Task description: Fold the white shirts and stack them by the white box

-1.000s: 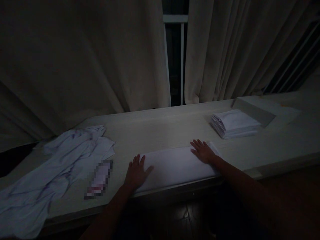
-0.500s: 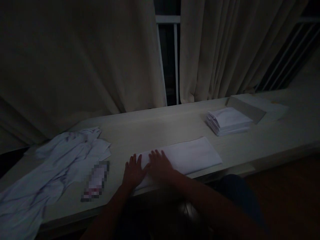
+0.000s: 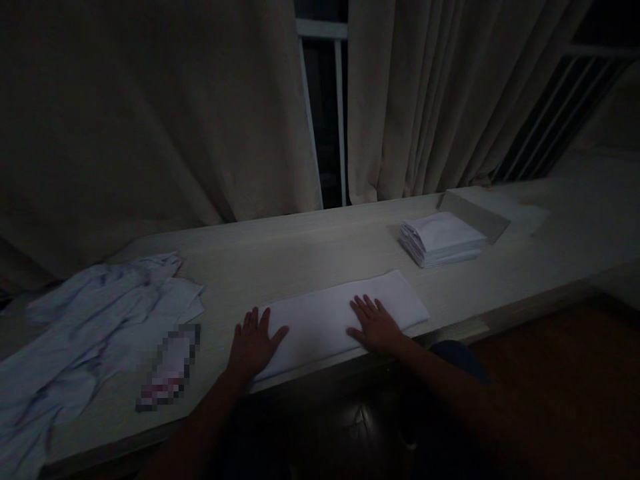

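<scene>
A white cloth (image 3: 315,323), folded into a long flat strip, lies along the front edge of the tabletop. My left hand (image 3: 254,343) rests on its left end with the fingers apart. Over toward the right part of the strip, my right hand (image 3: 375,325) lies flat with its fingers spread. Neither hand grips anything. To the left is a loose heap of crumpled white cloth (image 3: 105,333), part of it hanging over the front edge. A stack of folded white cloths (image 3: 443,239) sits behind and to the right of the strip.
The pale tabletop (image 3: 280,267) runs along a curtain (image 3: 225,120). A blurred-out flat object (image 3: 170,367) lies between the heap and my left hand. Behind the stack stands a pale box-like object (image 3: 475,213). White bars (image 3: 340,120) show in the curtain gap.
My right hand has slid to the right along the folded cloth, away from my left hand. The left hand stays at the left end. The whole view has shifted slightly.
</scene>
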A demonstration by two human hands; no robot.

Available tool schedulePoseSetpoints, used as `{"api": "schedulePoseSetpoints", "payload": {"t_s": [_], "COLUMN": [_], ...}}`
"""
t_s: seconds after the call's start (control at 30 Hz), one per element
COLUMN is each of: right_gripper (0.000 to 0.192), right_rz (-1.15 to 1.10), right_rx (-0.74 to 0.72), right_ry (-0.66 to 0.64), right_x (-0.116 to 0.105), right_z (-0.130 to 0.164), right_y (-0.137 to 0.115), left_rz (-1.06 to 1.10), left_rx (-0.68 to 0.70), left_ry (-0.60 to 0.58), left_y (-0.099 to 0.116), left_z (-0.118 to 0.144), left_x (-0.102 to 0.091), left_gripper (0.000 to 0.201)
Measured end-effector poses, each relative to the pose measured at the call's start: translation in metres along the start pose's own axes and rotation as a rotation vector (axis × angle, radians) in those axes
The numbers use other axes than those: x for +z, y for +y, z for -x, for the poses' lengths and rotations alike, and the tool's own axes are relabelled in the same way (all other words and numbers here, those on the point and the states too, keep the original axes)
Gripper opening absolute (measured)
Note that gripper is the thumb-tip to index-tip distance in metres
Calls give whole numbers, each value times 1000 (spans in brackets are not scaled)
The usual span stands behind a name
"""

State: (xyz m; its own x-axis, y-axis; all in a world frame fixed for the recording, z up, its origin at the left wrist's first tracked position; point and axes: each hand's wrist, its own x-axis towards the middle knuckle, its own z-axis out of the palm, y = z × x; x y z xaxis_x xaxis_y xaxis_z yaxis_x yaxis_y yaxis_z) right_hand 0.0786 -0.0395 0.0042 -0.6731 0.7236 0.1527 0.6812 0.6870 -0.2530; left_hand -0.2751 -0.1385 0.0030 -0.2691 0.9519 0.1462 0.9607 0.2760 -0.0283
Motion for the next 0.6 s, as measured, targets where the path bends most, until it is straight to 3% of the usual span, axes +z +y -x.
{"api": "schedulePoseSetpoints", "payload": {"t_s": [0.17, 0.27, 0.43, 0.6], "right_gripper": [88, 95, 93, 92], "right_rz": [84, 87, 156, 159], "right_rx": [198, 304, 297, 219], "right_ry": [-40, -70, -7, 57], "right_x": [-19, -24, -23, -23], "right_z": [19, 22, 16, -13], "right_y": [86, 113, 110, 98], "left_rz": [-11, -10, -16, -18], "left_rx": [9, 11, 14, 12], "left_ry": [4, -1, 15, 6], "left_y": [-1, -2, -3, -3], "left_z": [-2, -3, -4, -3], "left_x": [1, 3, 5, 4], "left_gripper": [92, 91, 91, 90]}}
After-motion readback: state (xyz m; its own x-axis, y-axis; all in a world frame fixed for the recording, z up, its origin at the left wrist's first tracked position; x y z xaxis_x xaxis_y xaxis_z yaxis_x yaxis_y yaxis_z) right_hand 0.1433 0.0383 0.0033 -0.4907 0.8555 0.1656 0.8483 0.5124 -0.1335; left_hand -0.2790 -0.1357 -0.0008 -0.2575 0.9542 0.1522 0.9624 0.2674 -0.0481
